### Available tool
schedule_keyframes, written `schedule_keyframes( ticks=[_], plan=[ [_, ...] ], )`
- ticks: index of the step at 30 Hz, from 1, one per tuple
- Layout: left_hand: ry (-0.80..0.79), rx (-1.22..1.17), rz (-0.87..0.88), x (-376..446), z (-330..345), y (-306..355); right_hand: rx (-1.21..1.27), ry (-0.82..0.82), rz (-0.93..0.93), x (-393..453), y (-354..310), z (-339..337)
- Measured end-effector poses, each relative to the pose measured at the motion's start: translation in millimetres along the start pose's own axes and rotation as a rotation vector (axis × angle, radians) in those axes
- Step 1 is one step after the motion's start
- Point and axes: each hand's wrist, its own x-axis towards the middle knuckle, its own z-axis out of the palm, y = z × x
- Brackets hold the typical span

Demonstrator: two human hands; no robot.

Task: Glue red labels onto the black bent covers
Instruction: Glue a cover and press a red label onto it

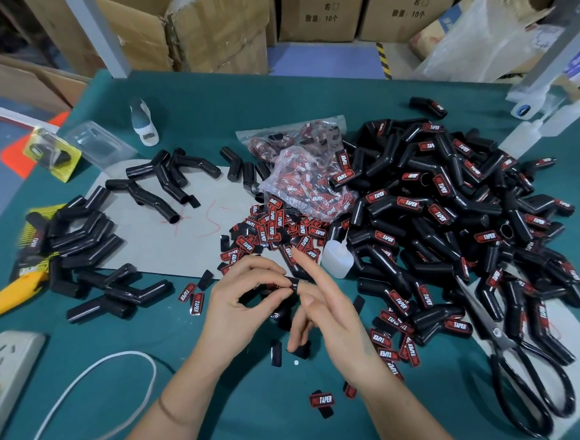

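My left hand (242,298) pinched a small black label (295,284) at its fingertips; my right hand (325,306) was spread loose beside it, gripping nothing. I judged it could slip among the loose red labels (272,228), far from the unlabelled bent covers (87,230)

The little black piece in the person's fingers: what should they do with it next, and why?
Probably reach for the small glue bottle lying just beyond the hands. The left hand pinches a small black piece, likely a label, and the right hand touches it with its forefinger straight. No glue shows on it, and plain, unlabelled covers wait on the left, so gluing seems the next step.
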Motion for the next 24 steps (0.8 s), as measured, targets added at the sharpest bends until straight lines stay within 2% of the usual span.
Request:
schedule_keyframes(
  ticks=[12, 24],
  plan=[
    [0.028, -0.076, -0.032, 2.1, -3.0, 4.0, 0.101, 0.094, 0.006, -0.5, -8.0, -2.8],
    [0.042, -0.056, 0.012, 1.9, -4.1, 5.8, 0.146, 0.122, 0.005, 0.5, -4.3, -7.2]
  ],
)
